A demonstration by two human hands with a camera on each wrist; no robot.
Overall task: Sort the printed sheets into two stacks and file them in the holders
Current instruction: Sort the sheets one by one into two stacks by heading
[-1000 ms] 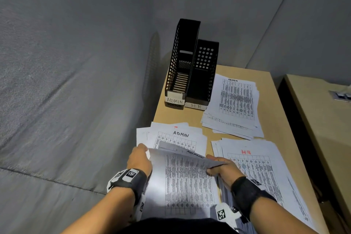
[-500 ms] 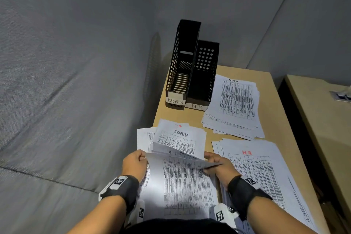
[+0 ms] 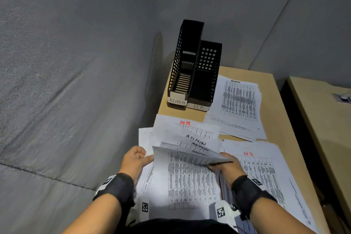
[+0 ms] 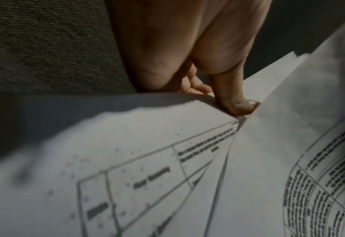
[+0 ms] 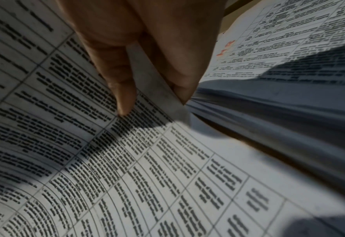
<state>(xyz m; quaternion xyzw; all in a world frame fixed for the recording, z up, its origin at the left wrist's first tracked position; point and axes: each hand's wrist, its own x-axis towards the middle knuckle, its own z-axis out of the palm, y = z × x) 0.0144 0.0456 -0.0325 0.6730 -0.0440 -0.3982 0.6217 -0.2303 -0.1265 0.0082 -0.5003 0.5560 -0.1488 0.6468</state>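
Holders [image 3: 193, 74] labelled ADMIN, HR; right hand [image 3: 228, 165] pinches fanned sheets [image 3: 191, 148]; left hand [image 3: 134, 159] curled.

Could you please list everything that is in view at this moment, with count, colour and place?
File holders: two, black, labelled ADMIN and HR, at the desk's far left corner.
Far stack: one, white, ADMIN on top, right of the holders.
HR stack: one, white, red heading, near right.
Fanned sheets: several, white, ADMIN and one HR heading, between the hands.
Desk: one, tan.
Second desk: one, tan, right.
Left hand: thumb on the sheets' left edge.
Right hand: grips the right edge.
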